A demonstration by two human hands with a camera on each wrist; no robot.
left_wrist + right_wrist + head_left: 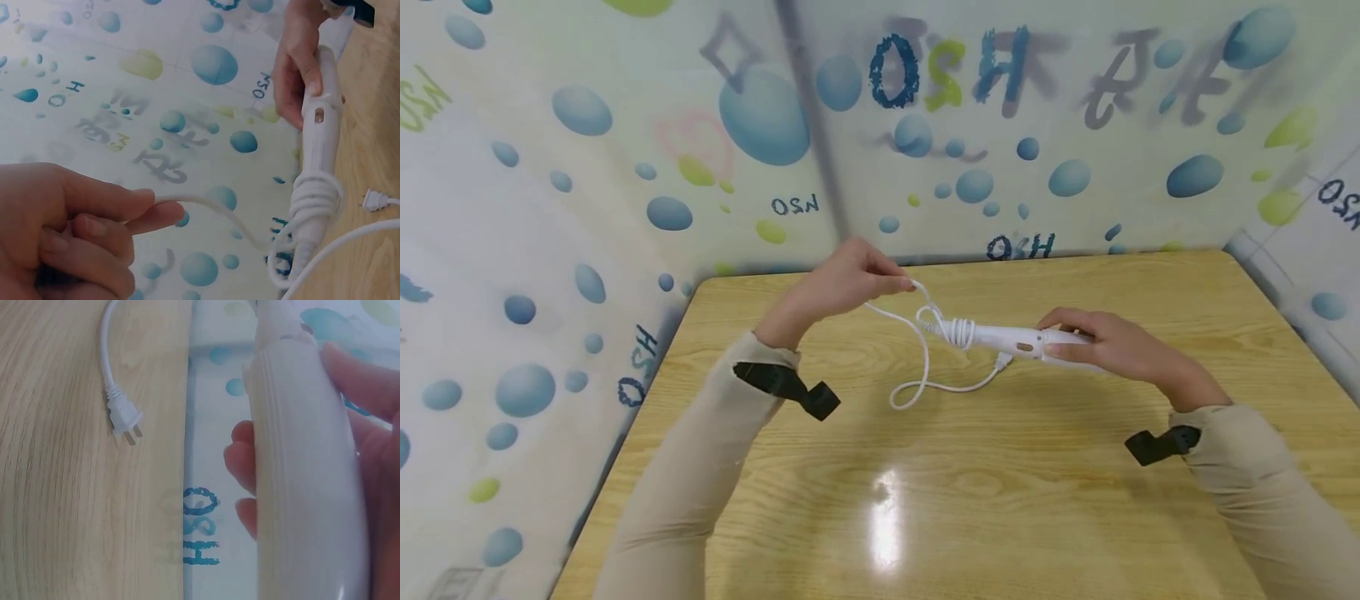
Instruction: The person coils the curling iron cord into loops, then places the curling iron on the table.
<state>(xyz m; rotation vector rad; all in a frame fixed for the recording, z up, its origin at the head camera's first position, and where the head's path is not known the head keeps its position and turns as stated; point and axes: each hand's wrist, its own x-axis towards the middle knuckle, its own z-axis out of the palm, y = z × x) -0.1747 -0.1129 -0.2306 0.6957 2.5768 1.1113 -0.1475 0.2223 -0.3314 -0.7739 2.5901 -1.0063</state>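
Note:
A white wand-shaped electric appliance, perhaps a hair straightener [1000, 337], is held above the table by my right hand [1112, 343], whose fingers and thumb wrap its body. Its white power cord [315, 197] is coiled several times round the narrow end. Between thumb and forefinger, my left hand [850, 279] pinches a stretch of that cord, to the left of the coils. A loose loop hangs below and runs to the two-prong plug [127, 419], which lies on the table. In the right wrist view, the appliance's smooth body hides part of the right palm.
The wooden table [970, 500] reaches to a patterned wall [865, 192] at the back, and another patterned wall [512, 333] stands on the left. Black camera straps [782, 383] sit on both sleeved wrists.

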